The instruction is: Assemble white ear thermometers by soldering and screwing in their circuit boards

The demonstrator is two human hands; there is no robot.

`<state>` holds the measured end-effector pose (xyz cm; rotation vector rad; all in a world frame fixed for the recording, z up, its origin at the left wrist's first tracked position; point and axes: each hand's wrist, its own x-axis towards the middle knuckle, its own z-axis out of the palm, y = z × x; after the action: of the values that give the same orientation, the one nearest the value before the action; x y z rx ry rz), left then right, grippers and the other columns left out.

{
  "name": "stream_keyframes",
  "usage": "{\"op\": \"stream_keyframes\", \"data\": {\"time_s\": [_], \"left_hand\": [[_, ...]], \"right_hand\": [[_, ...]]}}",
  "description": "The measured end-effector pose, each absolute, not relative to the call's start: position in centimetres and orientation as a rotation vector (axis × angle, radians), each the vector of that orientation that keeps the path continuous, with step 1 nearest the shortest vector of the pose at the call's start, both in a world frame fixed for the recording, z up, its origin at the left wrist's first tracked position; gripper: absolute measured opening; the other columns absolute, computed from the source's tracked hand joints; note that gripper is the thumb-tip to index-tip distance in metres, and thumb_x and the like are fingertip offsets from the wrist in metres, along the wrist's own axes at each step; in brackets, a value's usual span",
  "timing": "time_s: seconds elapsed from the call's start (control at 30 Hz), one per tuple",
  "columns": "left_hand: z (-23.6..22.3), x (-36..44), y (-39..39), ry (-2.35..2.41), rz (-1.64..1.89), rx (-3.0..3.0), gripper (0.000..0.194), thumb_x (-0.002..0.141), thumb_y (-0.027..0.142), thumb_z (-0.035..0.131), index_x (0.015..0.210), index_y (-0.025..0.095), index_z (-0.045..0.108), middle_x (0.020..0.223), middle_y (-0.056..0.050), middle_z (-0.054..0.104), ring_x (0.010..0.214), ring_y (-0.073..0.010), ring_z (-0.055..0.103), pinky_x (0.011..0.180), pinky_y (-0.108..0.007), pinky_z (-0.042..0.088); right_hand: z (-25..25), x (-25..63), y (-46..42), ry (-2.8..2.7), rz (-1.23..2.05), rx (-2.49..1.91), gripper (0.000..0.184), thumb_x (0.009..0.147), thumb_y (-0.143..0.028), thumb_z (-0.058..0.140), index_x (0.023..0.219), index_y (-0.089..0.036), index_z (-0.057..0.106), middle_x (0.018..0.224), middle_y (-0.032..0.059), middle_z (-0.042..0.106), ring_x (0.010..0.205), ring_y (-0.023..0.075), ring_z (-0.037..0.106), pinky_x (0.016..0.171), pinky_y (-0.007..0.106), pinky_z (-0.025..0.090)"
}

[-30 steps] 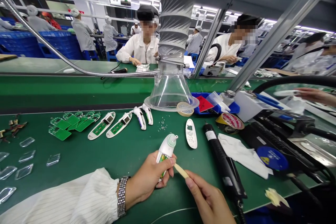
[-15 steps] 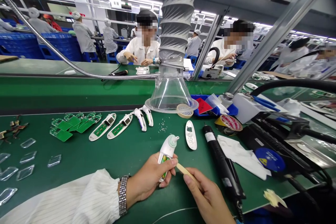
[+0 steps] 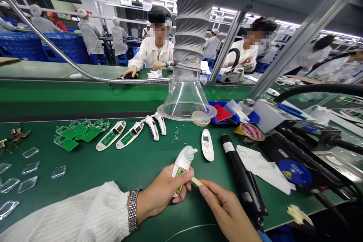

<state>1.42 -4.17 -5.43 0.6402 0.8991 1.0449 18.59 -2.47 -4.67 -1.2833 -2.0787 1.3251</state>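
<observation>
Over the near part of the green workbench (image 3: 113,170), my right hand (image 3: 227,208) pinches a flat pale stick (image 3: 196,181); my left hand (image 3: 159,193) clamps the tilted ear thermometer housing (image 3: 181,162). Beyond lie a white cover shell (image 3: 208,145) and small loose pieces (image 3: 176,136), then a transparent funnel hood (image 3: 185,100); a co-worker (image 3: 155,53) is farther back.

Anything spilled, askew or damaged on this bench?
Tiny pale pieces lie scattered on the green bench, outside the round dish, possibly spilled. A crumpled yellowish scrap near the bench's edge looks like litter. No damage is evident.
</observation>
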Motion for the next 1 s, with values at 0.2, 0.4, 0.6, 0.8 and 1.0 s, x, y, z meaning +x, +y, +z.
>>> {"op": "stream_keyframes", "data": {"time_s": [0.2,0.4,0.6,0.8,1.0], "left_hand": [[-5.31,1.5,-4.25,0.921,1.035,0.67,0.039,0.07,0.047,0.066,0.087,0.015,0.051,0.061,0.004,0.052,0.037,-0.0032,0.036,0.034,-0.018,0.019],[-5.52,1.61,-4.28,0.976,1.024,0.703,0.044,0.069,0.055,0.063,0.082,0.015,0.049,0.058,0.004,0.05,0.037,-0.0037,0.035,0.033,-0.018,0.019],[-5.56,1.7,-4.43,1.001,1.031,0.713,0.039,0.073,0.05,0.061,0.083,0.016,0.047,0.056,0.006,0.048,0.037,-0.0032,0.033,0.035,-0.017,0.019],[-5.45,1.73,-4.56,1.045,1.038,0.726,0.038,0.073,0.05,0.061,0.08,0.016,0.045,0.055,0.006,0.048,0.038,-0.003,0.033,0.035,-0.017,0.02],[-5.05,1.49,-4.25,0.982,0.971,0.736,0.041,0.071,0.049,0.064,0.086,0.014,0.049,0.058,0.004,0.05,0.037,-0.0026,0.033,0.034,-0.017,0.018]], "right_hand": [[-4.22,18.53,-2.47,-2.102,1.331,-1.252,0.042,0.09,-0.049,0.034,0.096,-0.02,0.063,0.067,0.0006,0.055,0.069,0.0165,0.053,0.076,0.026,0.045],[-4.33,18.47,-2.68,-2.177,1.19,-1.313,0.045,0.089,-0.052,0.031,0.089,-0.02,0.063,0.064,0.0006,0.056,0.056,0.0137,0.048,0.056,0.022,0.041],[-4.21,18.29,-3.04,-2.204,1.009,-1.305,0.046,0.09,-0.051,0.029,0.084,-0.021,0.064,0.055,-0.0004,0.053,0.049,0.0132,0.047,0.049,0.021,0.039],[-4.52,18.22,-3.19,-2.215,1.022,-1.397,0.045,0.089,-0.054,0.029,0.076,-0.022,0.059,0.054,-0.002,0.044,0.049,0.0126,0.04,0.047,0.023,0.029],[-4.28,18.67,-3.17,-2.175,1.141,-1.315,0.044,0.09,-0.052,0.03,0.079,-0.021,0.059,0.055,-0.0025,0.041,0.052,0.0119,0.038,0.049,0.022,0.029]]}}
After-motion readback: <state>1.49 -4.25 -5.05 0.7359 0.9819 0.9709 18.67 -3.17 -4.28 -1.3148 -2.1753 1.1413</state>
